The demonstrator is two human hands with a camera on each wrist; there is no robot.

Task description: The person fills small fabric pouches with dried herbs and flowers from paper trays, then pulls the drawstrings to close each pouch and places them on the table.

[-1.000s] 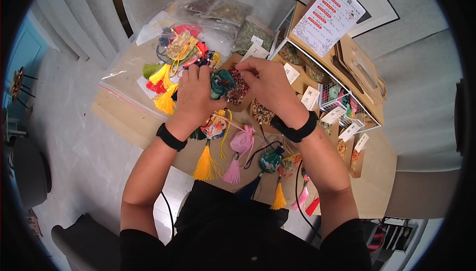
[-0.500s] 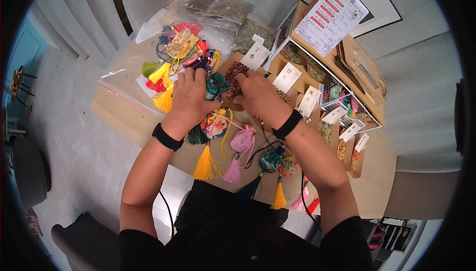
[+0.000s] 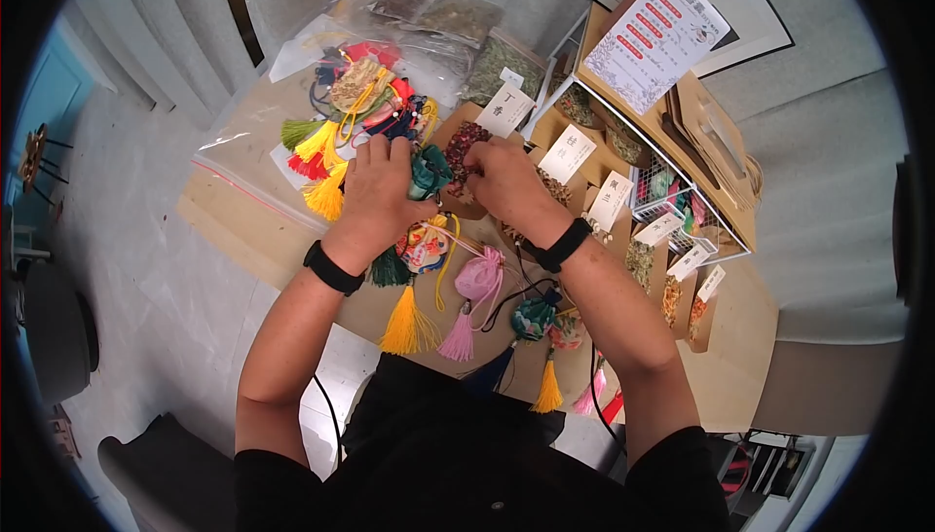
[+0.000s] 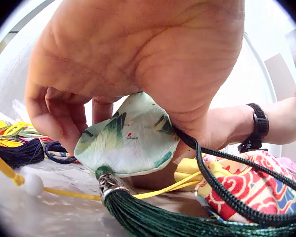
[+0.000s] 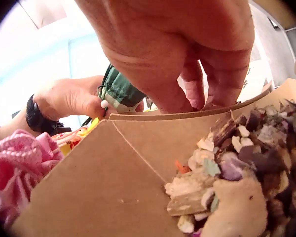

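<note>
The left hand grips a green drawstring pouch with its mouth up. In the left wrist view, the fingers and thumb of this hand are round the pale leaf-patterned pouch; a dark green tassel hangs below. Close on its right, the right hand reaches down with bent fingers into a brown box of dark red dried flowers. From the right wrist, that hand is beyond the rim of a nearer box, which hides its fingertips.
Tasselled pouches lie piled at the left; others, including a pink one, line the front. Labelled boxes of dried herbs run to the right, below a wire rack and a printed card. Herb bags stand behind.
The right hand has moved from beside the pouch's mouth down into the dried-flower box, then shifted slightly there. The left hand keeps its hold on the pouch, nearly in place.
</note>
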